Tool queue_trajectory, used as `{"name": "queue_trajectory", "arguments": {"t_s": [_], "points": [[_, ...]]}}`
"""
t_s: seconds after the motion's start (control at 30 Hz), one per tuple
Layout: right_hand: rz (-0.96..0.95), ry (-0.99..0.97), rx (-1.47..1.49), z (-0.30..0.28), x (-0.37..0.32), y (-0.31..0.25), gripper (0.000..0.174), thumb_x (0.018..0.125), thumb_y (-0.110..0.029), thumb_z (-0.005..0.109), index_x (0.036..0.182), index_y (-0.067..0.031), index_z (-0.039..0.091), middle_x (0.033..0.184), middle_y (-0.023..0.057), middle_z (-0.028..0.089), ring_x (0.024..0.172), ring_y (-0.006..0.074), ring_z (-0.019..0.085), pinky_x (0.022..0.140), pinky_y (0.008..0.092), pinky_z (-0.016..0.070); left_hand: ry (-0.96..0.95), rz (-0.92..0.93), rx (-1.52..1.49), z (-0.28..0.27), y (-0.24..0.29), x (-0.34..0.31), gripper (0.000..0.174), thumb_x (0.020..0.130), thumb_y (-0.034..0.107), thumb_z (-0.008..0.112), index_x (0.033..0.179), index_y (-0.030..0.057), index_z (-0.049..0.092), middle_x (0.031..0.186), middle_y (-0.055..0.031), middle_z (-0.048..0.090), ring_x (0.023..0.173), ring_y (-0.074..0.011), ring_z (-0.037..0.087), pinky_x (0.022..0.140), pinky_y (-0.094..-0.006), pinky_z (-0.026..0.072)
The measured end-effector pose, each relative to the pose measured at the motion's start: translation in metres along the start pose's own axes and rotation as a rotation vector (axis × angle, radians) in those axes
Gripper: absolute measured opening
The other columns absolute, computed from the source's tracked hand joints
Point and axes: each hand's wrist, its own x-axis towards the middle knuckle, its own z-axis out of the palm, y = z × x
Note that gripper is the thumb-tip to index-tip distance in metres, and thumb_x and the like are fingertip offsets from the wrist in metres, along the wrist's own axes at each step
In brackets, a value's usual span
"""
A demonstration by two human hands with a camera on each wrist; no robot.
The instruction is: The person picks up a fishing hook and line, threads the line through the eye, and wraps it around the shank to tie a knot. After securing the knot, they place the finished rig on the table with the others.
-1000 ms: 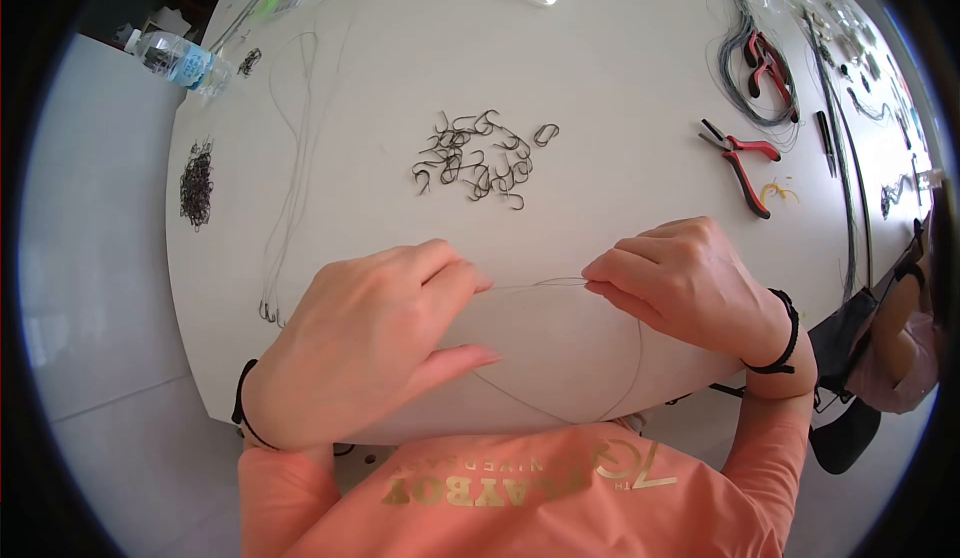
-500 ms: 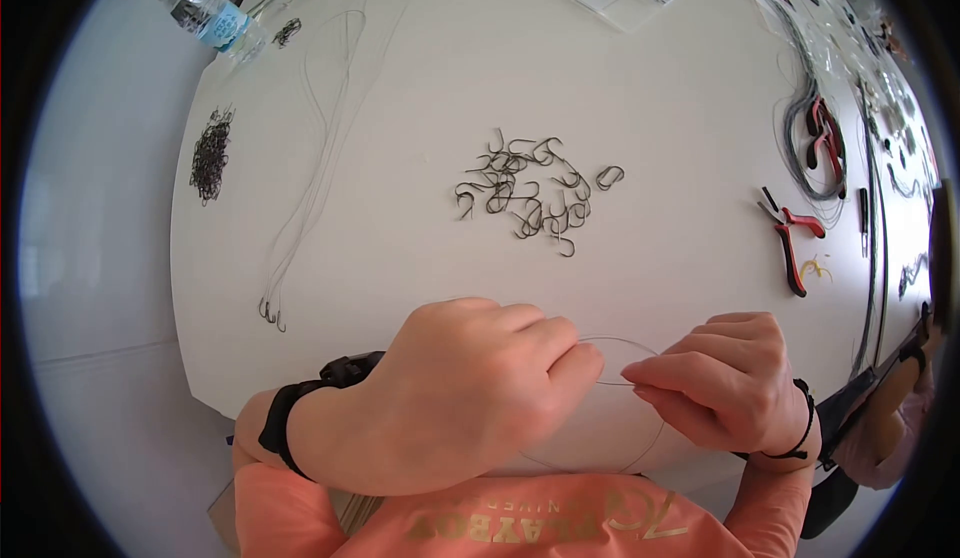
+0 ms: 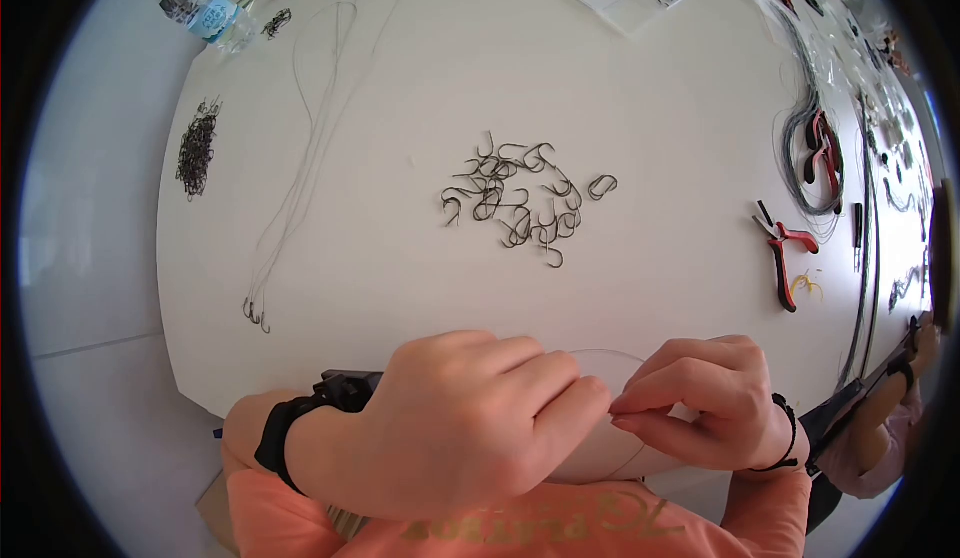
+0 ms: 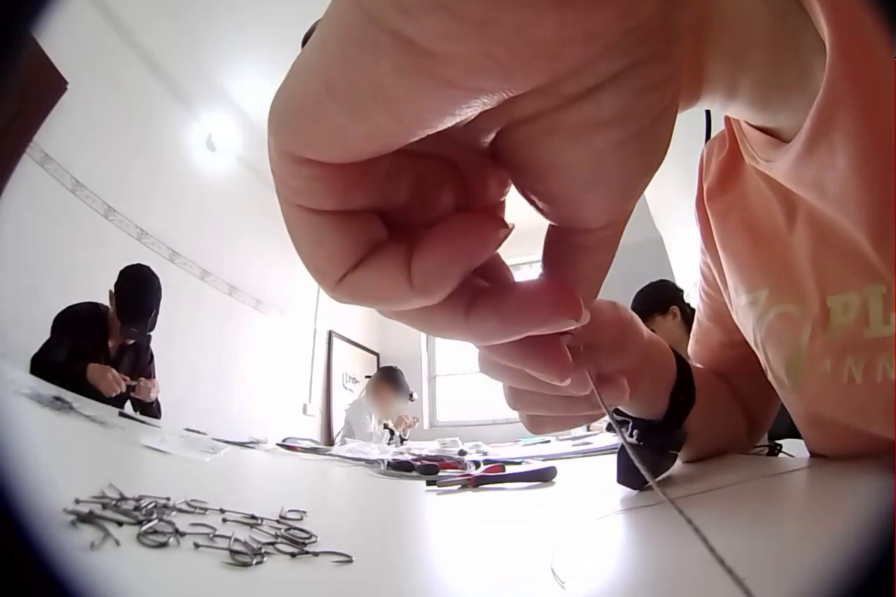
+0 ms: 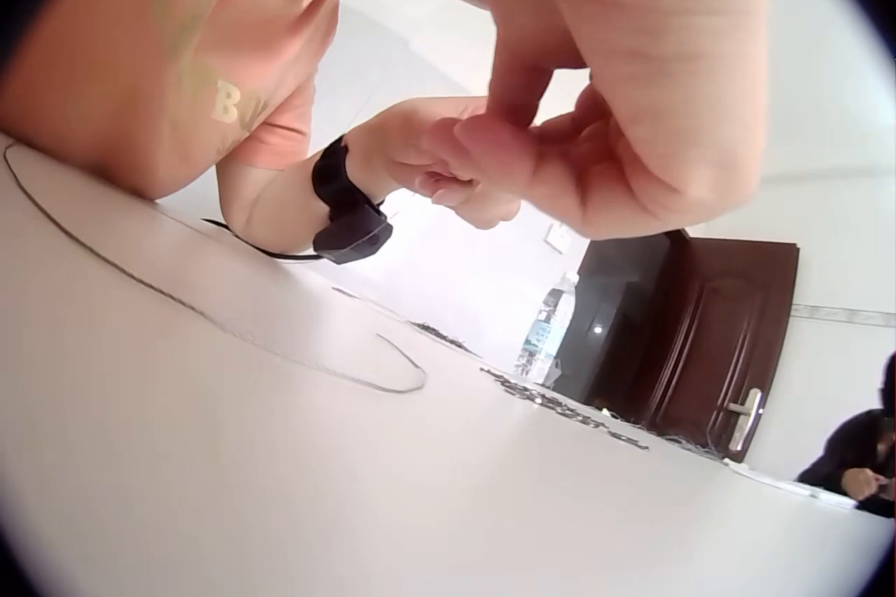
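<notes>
My left hand (image 3: 480,418) and right hand (image 3: 710,398) are close together at the table's near edge, fingertips almost meeting. Each pinches a thin fishing line between thumb and forefinger. From the left fingertips the line (image 4: 647,463) runs down toward the table in the left wrist view. A loop of line (image 5: 133,286) curves over the white tabletop in the right wrist view. The short stretch between the fingertips is hidden. Beyond the hands lies a loose pile of dark fish hooks (image 3: 492,198), with a few more hooks (image 3: 602,187) just to its right.
Left on the table (image 3: 400,288) are several hooks on long lines (image 3: 256,315), a dense heap of small dark metal pieces (image 3: 197,153) and a water bottle (image 3: 205,13). Red-handled pliers (image 3: 784,268), coiled line (image 3: 795,148) and a clear box (image 3: 625,3) lie right and behind.
My hands were wide apart with line stretched between them; the left has moved right until the fingertips nearly meet. Its thumb, held away from the fingers earlier, is now drawn in.
</notes>
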Motion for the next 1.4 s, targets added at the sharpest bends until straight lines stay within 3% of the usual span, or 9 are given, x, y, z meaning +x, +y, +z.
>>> {"name": "queue_trajectory", "arguments": {"t_s": [0.2,0.37,0.5,0.8,0.9,0.97,1.03,1.3,1.4], "points": [[0.078,0.196,0.189,0.001,0.001,-0.011,0.015,0.080,-0.004,0.078,0.082,-0.0058,0.063,0.082,0.0092,0.071,0.066,0.0150,0.068,0.054,0.0276,0.0532,-0.094,0.006,-0.010,-0.009,-0.004,0.001,0.015,0.072,0.010,0.082,0.080,0.0085,0.069,0.067,-0.0002,0.060,0.054,-0.0148,0.059,0.044,-0.0282,0.0421],[0.217,0.377,0.680,0.000,-0.006,-0.019,0.017,0.075,0.004,0.066,0.071,-0.0054,0.052,0.087,0.0190,0.072,0.076,0.0257,0.072,0.070,0.0335,0.0570,0.097,-0.222,0.174,-0.007,-0.033,0.014,0.014,0.083,0.006,0.076,0.096,0.0078,0.072,0.082,-0.0025,0.065,0.061,-0.0188,0.062,0.055,-0.0308,0.0483],[0.386,0.184,0.698,-0.009,-0.013,-0.021,0.012,0.076,0.006,0.067,0.076,-0.0017,0.058,0.086,0.0121,0.073,0.077,0.0180,0.073,0.066,0.0287,0.0558,0.128,-0.197,0.261,0.013,-0.052,0.017,0.017,0.083,0.003,0.074,0.099,0.0101,0.073,0.089,-0.0018,0.064,0.068,-0.0185,0.064,0.059,-0.0309,0.0497],[0.180,0.142,0.183,0.004,-0.005,-0.014,0.014,0.092,0.002,0.068,0.105,0.0015,0.064,0.091,0.0090,0.076,0.084,0.0176,0.076,0.075,0.0287,0.0598,0.001,-0.230,0.314,0.010,-0.048,0.015,0.018,0.082,0.005,0.075,0.098,0.0117,0.073,0.089,-0.0014,0.064,0.071,-0.0188,0.065,0.060,-0.0321,0.0509],[0.197,0.196,0.283,0.006,-0.005,-0.012,0.028,0.093,0.003,0.066,0.119,0.0024,0.056,0.096,0.0102,0.077,0.093,0.0180,0.076,0.081,0.0292,0.0602,-0.029,-0.268,0.120,-0.002,-0.024,0.015,0.018,0.082,0.001,0.075,0.098,0.0097,0.073,0.090,-0.0005,0.066,0.072,-0.0152,0.066,0.058,-0.0286,0.0500],[0.190,0.222,0.320,0.006,-0.005,-0.010,0.034,0.095,0.003,0.065,0.125,0.0028,0.050,0.098,0.0111,0.077,0.097,0.0185,0.075,0.084,0.0298,0.0601,-0.085,-0.341,-0.473,-0.014,-0.006,0.018,0.020,0.082,-0.004,0.072,0.098,0.0074,0.073,0.092,0.0001,0.068,0.074,-0.0110,0.067,0.057,-0.0236,0.0481],[0.273,0.242,0.658,0.010,-0.006,-0.011,0.032,0.098,0.002,0.062,0.125,0.0032,0.046,0.099,0.0129,0.077,0.100,0.0186,0.074,0.088,0.0311,0.0594,-0.081,-0.294,-0.517,-0.015,-0.005,0.017,0.020,0.084,-0.008,0.071,0.098,0.0061,0.073,0.093,-0.0003,0.068,0.079,-0.0086,0.066,0.059,-0.0203,0.0468],[0.270,0.190,0.666,0.007,-0.014,-0.031,0.029,0.099,0.001,0.062,0.123,0.0024,0.046,0.102,0.0152,0.077,0.106,0.0167,0.072,0.095,0.0295,0.0557,-0.087,-0.386,-0.964,-0.014,0.003,0.011,0.017,0.084,-0.006,0.075,0.098,0.0037,0.076,0.102,-0.0074,0.062,0.086,-0.0141,0.066,0.069,-0.0242,0.0550],[0.223,0.217,0.673,0.011,-0.017,-0.029,0.033,0.097,-0.001,0.065,0.124,0.0011,0.046,0.101,0.0134,0.077,0.104,0.0191,0.074,0.087,0.0298,0.0592,-0.038,-0.372,-0.996,-0.007,0.005,0.007,0.015,0.084,-0.006,0.076,0.095,0.0037,0.076,0.101,-0.0067,0.063,0.083,-0.0136,0.065,0.069,-0.0227,0.0549]]}}
